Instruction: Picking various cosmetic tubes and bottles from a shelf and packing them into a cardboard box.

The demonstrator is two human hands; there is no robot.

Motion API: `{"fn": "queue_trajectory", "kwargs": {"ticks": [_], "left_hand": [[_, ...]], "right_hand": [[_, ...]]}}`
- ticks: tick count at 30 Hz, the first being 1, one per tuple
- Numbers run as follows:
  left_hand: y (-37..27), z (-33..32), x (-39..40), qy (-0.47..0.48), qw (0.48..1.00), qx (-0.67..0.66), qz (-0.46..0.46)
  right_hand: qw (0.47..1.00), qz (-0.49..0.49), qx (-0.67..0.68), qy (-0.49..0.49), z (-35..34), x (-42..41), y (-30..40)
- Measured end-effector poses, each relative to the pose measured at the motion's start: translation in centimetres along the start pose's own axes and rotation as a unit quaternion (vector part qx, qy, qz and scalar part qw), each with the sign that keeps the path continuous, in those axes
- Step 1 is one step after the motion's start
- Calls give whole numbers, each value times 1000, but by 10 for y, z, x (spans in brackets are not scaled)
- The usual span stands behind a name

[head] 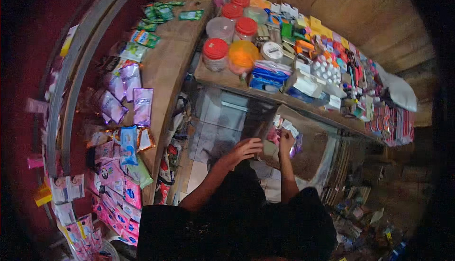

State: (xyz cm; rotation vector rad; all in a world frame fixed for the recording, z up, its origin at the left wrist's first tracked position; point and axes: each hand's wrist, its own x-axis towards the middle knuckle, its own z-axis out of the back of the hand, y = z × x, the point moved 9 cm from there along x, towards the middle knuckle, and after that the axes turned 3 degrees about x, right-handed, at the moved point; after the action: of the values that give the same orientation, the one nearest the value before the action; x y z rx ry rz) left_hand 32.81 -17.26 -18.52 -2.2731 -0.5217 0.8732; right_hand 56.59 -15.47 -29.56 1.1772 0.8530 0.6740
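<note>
My left hand (247,148) reaches toward the left side of a brown cardboard box (312,147), with its fingers extended and nothing visible in them. Blur hides whether it touches the box edge. Inside the box, my right hand (287,141) is bent down over small white packets (289,127). Its fingers are curled, and I cannot tell whether they pinch anything. Pink packaging (273,135) lies to the left of this hand, and a purple packet (296,145) shows on its right side.
A wooden shelf (266,94) beyond the box holds red-lidded jars (215,53), an orange-lidded jar (243,55) and many small goods. On the left, a wooden counter (167,58) bears purple sachets (143,106) and pink packs (115,209). Dim clutter (359,218) lies at lower right.
</note>
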Motion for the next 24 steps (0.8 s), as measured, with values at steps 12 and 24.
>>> {"fn": "queue_trajectory", "kwargs": {"ticks": [12,24], "left_hand": [[-217,154,-236,-247,914,41,-319],[-428,153,-502,-440,678,228,-543]], "right_hand": [[946,262,69,175,-273,-122,333],[756,404,102,505,-491,-310,531]]}}
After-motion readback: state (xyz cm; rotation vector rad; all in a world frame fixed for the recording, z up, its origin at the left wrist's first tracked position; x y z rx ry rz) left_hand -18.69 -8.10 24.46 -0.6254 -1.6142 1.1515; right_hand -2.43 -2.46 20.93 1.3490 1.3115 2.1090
